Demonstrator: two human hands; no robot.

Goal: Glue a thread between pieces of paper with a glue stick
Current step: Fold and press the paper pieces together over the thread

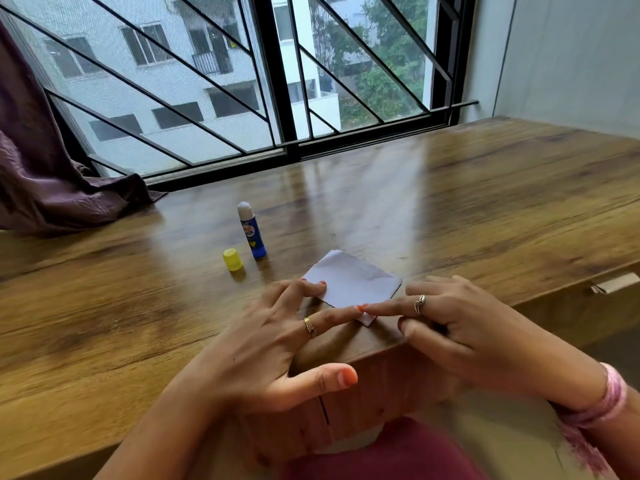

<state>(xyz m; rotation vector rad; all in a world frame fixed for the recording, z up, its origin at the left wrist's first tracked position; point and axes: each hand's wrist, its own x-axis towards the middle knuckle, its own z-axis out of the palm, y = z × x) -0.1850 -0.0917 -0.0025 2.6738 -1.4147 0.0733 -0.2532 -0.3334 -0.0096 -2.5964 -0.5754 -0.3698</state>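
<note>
Both hands pressing paper flat near table edge; glue stick open, standing off to the left.

Yellow cap (232, 259) just beside uncapped glue stick (251, 230). Left hand (277, 337), fingers spread, fingertips down on white paper (353, 280); right hand (460, 323) presses with one straight finger, others curled. Paper likely light, limp, creases easily: hold by pressing flat. Thread not clearly made out.

Both hands reach forward with palms down. The left hand (277, 344) has its fingers spread and stretched out flat, thumb held out to the side. The right hand (460, 320) points one long finger toward the left fingertips, nearly touching them; its other fingers look curled under, though blur hides them.
</note>
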